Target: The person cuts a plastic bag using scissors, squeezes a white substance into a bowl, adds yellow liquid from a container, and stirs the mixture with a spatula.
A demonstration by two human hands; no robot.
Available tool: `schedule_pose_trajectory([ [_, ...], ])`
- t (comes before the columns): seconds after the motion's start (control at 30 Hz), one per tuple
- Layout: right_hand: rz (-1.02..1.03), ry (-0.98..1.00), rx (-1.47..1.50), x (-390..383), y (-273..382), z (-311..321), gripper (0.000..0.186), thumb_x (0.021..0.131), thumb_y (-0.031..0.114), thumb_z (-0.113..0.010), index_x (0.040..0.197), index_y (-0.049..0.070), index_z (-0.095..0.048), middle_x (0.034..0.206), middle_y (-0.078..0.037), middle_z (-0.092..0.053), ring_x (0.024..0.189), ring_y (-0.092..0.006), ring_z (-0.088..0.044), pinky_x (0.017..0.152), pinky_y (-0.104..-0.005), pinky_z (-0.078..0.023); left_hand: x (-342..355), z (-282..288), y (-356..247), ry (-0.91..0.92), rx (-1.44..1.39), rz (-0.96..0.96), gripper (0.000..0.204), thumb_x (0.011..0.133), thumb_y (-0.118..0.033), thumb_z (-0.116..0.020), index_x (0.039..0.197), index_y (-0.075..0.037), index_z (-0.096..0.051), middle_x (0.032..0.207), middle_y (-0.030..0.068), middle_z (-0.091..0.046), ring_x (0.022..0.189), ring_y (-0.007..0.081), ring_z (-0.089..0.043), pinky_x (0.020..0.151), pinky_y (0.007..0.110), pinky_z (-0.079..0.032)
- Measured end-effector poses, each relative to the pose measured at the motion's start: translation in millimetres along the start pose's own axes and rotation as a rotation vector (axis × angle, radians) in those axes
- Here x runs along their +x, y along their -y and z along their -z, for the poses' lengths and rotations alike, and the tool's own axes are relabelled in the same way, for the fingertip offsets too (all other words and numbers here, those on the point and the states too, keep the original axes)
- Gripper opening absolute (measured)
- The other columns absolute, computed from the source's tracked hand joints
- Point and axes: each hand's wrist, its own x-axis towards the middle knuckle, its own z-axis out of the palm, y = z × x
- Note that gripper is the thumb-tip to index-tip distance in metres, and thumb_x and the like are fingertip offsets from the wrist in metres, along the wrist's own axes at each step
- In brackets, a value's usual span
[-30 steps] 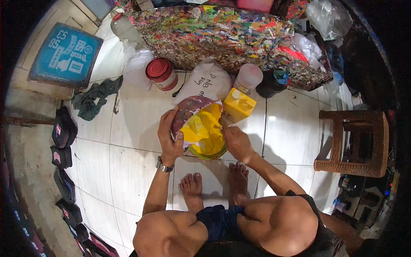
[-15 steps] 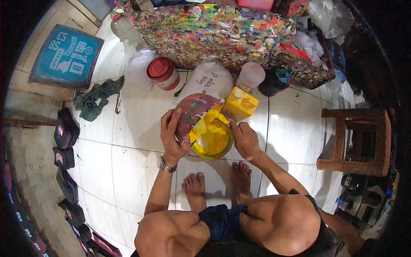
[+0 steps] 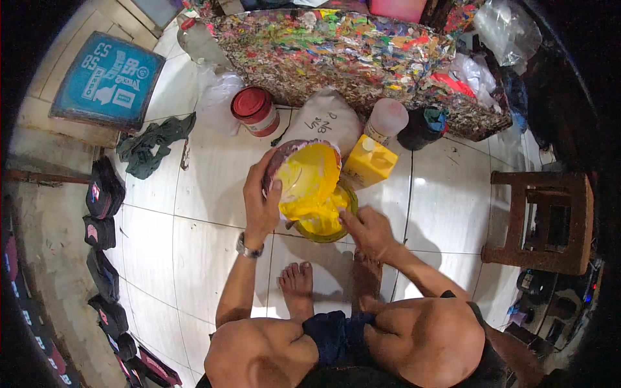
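Left hand (image 3: 260, 205) with grip closed on round lid coated in yellow paint (image 3: 305, 174), tilted over round open paint bucket (image 3: 321, 220) on white tiled floor (image 3: 207, 194). Right hand (image 3: 367, 229) at bucket rim (grip loose, holding nothing), yellow plastic jug (image 3: 370, 161) just beside.

Bare arms and feet, a metal wristwatch (image 3: 244, 249) on the left wrist, dark blue shorts (image 3: 333, 336).

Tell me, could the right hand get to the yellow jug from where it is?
Probably yes. The right hand rests at the paint tub's rim, and the yellow jug stands just beyond it with bare tile between. The left hand holds the lid off to the side.
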Motion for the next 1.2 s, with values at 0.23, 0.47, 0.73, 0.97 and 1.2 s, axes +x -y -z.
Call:
schedule_pose_trajectory([
  [0.23,0.070,-0.054,-0.213,75.8,-19.4,27.9,0.050,0.077,0.008,-0.063,0.127,0.004,-0.053,0.087,-0.013,-0.049,0.082,-0.0294,-0.054,0.069,-0.0394,-0.046,14.8,20.0,-4.9,0.188,0.008,0.098,0.052,0.090,-0.027,-0.053,0.135,0.000,-0.051,0.120,0.0210,-0.059,0.113,0.0310,-0.057,0.099,0.040,-0.043],
  [0.47,-0.281,0.019,-0.036,25.1,-16.7,-2.0,0.026,0.090,0.005,-0.055,0.115,-0.002,-0.055,0.085,-0.021,-0.055,0.078,-0.0379,-0.058,0.065,-0.0443,-0.049,6.5,5.3,-9.4,-0.027,0.079,-0.138,0.060,0.089,-0.039,-0.053,0.133,0.002,-0.051,0.121,0.0222,-0.057,0.110,0.0348,-0.057,0.097,0.042,-0.043],
  [0.73,-0.635,0.050,0.668,21.2,34.2,-25.8,0.029,0.100,0.021,-0.048,0.106,-0.004,-0.060,0.069,-0.022,-0.061,0.058,-0.0324,-0.059,0.057,-0.0409,-0.048,-23.0,-24.5,8.5,-0.207,-0.131,-0.073,0.076,0.095,-0.057,-0.044,0.142,0.003,-0.032,0.142,0.0170,-0.038,0.131,0.0280,-0.040,0.108,0.043,-0.034],
  [0.97,-1.125,0.266,1.569,47.8,66.8,-12.5,0.034,0.102,0.034,-0.049,0.093,0.003,-0.060,0.059,0.004,-0.037,0.048,-0.0083,-0.032,0.044,-0.0279,-0.029,-39.8,-40.2,35.1,-0.269,-0.097,-0.083,0.077,0.096,-0.057,-0.040,0.144,0.001,-0.025,0.145,0.0155,-0.029,0.135,0.0285,-0.032,0.111,0.044,-0.030],
  [1.2,-1.133,0.165,1.733,49.9,50.2,-2.1,0.025,0.100,0.032,-0.053,0.098,0.008,-0.059,0.059,0.007,-0.034,0.046,-0.0059,-0.029,0.042,-0.0242,-0.024,-48.3,-41.0,33.5,-0.206,-0.102,-0.079,0.070,0.096,-0.046,-0.045,0.143,0.003,-0.029,0.144,0.0168,-0.034,0.134,0.0283,-0.036,0.111,0.043,-0.030],
])
